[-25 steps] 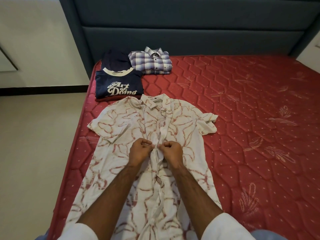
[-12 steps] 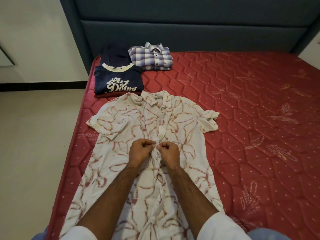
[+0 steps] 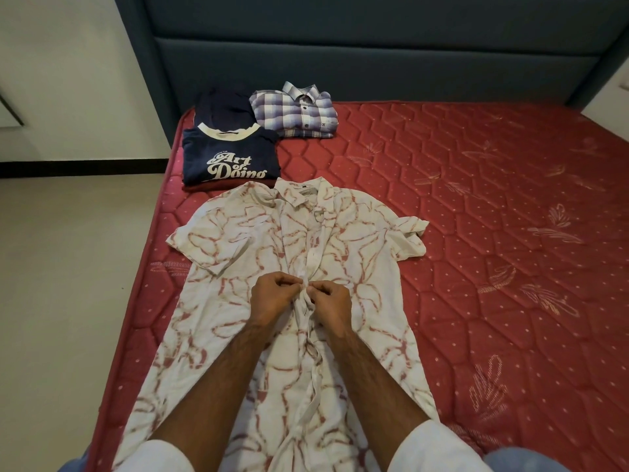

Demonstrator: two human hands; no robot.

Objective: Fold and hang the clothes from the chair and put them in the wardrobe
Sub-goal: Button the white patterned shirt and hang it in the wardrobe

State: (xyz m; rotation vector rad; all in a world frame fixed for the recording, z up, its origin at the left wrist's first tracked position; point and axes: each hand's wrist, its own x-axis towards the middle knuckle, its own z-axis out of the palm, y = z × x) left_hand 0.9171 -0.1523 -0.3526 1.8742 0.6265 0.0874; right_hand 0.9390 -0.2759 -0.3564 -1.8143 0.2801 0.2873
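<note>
At the centre of the frame, the left hand (image 3: 272, 296) and right hand (image 3: 332, 306) meet knuckle to knuckle, each grip pinched tight on the button placket of a white shirt with red swirls (image 3: 238, 335). The fingers of both hands curl in around the strip of cloth, which bunches between them. The shirt lies face up and spread flat on a red quilted mattress (image 3: 493, 267), collar toward the top of the frame, short sleeves out to either side, hem running off the lower edge between the person's forearms. Just above the collar, at upper left of the bed, sits a folded navy T-shirt (image 3: 231, 158) lettered "Art of Doing", touching a dark folded garment (image 3: 224, 105) behind it. Beside these lies a folded plaid shirt (image 3: 296, 110), near the blue-grey padded headboard (image 3: 374, 63).
</note>
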